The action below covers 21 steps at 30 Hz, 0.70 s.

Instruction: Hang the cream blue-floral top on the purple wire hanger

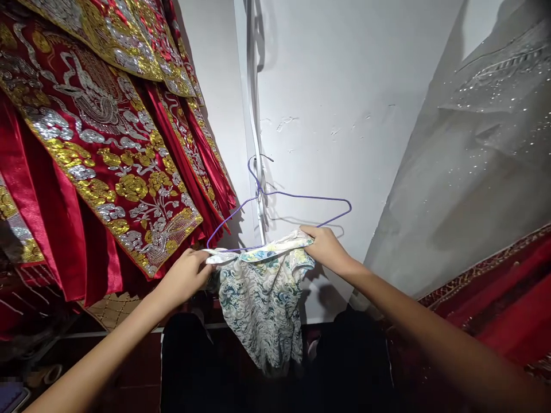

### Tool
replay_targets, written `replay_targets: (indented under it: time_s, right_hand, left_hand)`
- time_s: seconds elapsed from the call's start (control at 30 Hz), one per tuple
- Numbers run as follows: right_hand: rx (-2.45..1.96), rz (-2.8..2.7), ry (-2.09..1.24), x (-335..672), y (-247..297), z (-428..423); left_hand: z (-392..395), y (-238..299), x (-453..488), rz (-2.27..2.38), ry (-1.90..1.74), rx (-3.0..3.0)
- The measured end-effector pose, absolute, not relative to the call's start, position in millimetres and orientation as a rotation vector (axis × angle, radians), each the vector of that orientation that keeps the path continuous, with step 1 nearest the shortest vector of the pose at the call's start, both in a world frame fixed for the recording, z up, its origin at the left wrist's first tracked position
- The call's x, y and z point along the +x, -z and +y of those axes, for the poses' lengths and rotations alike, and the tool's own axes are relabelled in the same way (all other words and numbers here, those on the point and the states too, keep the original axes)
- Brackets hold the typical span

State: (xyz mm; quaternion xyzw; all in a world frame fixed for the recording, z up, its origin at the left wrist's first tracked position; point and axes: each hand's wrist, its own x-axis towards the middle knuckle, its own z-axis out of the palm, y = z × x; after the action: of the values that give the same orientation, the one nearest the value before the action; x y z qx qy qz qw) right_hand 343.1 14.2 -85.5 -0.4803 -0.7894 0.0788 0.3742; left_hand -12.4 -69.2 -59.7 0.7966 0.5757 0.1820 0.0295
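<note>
A small white garment (262, 304) with a blue-green wave pattern hangs down between my hands. My left hand (186, 276) is closed on its left shoulder end. My right hand (326, 248) is closed on its right shoulder end. The garment's top edge lies along the lower bar of a purple wire hanger (301, 197), which hooks on a nail in the white wall just above my hands. Whether the garment is threaded onto the hanger or only held against it is unclear.
Red robes with gold and silver embroidery (99, 143) hang close on the left. A grey sparkly dress (482, 149) and more red fabric (508, 298) hang on the right. The white wall (336, 86) lies behind. Dark floor and clutter sit below.
</note>
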Motion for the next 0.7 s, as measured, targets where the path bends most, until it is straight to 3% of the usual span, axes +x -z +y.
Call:
replay_targets:
  time_s: [0.23,0.4,0.6,0.7]
  right_hand:
    - [-1.240,-1.938,-0.304,346.9,81.2,-5.7]
    - [-1.189,-1.871,-0.374,349.0,83.0,-6.1]
    - [-1.027,-1.896,-0.776,339.7,83.7,-6.7]
    - [-0.996,-1.902,-0.795,332.8,81.5,-17.3]
  left_hand:
    - [-52.6,81.1,-12.5,1.856,-0.529,2.354]
    - [-32.0,89.5,-7.2,1.857,-0.906,2.459]
    - [-19.0,61.2,22.0,1.529,-1.376,2.357]
    - [-13.1,49.3,32.4,1.562,-1.543,2.287]
